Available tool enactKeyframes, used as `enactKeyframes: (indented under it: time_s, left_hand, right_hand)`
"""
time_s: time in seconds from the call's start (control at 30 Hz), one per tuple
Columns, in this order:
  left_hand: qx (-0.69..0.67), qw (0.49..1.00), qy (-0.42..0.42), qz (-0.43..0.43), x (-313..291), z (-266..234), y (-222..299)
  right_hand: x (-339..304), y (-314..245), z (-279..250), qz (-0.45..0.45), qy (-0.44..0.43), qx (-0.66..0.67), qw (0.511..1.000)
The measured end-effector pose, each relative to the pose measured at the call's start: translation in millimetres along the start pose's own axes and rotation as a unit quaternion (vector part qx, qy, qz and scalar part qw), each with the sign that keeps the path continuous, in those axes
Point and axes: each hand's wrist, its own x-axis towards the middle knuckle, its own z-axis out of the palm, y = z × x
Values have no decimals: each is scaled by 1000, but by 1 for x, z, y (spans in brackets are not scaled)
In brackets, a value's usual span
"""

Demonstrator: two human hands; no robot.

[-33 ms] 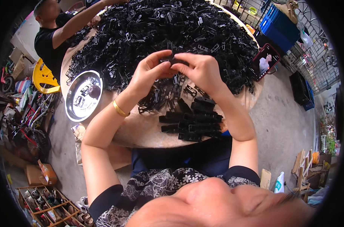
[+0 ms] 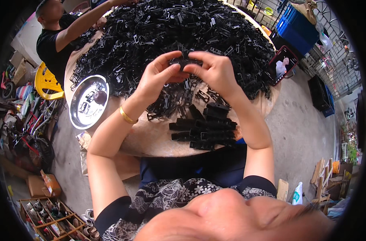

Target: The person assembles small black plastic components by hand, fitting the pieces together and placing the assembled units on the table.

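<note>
Above the near side of a large heap of black plastic parts (image 2: 171,28), my left hand (image 2: 161,72) and my right hand (image 2: 213,72) pinch a small black plastic part (image 2: 186,63) between them. Fingertips of both hands cover its ends, so its exact shape is hard to make out. Below my hands, several loose black parts (image 2: 167,104) lie on the round table (image 2: 138,140). Nearer to me, stacked black bundles of parts (image 2: 209,130) rest by the table's front edge, left of my right forearm.
A shiny metal bowl (image 2: 73,114) holding several parts and a dark round object (image 2: 100,97) stands at the left. A phone (image 2: 284,66) is propped at the right edge. At the far left a co-worker (image 2: 56,38) reaches over the heap, near a yellow chair (image 2: 44,82).
My right hand's fingers have shifted slightly, and more of the black part shows between my hands. The co-worker's hand has moved a little. The bowl and bundles stay put.
</note>
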Motion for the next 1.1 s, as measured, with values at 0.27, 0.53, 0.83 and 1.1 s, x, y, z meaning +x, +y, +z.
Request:
enactKeyframes:
  time_s: [0.27, 0.53, 0.83, 1.1]
  left_hand:
    - [-44, 988, 144, 20, 5, -13, 5]
    - [-16, 989, 143, 26, 2, -6, 1]
    - [-38, 988, 150, 3, 3, -7, -6]
    - [-35, 987, 155, -18, 0, -4, -5]
  right_hand:
    - [8, 43, 15, -145, -13, -31, 989]
    - [2, 32, 42, -84, -56, -82, 992]
    - [10, 55, 32, -11, -46, 119, 992]
    - [14, 46, 14, 87, -54, 222, 970]
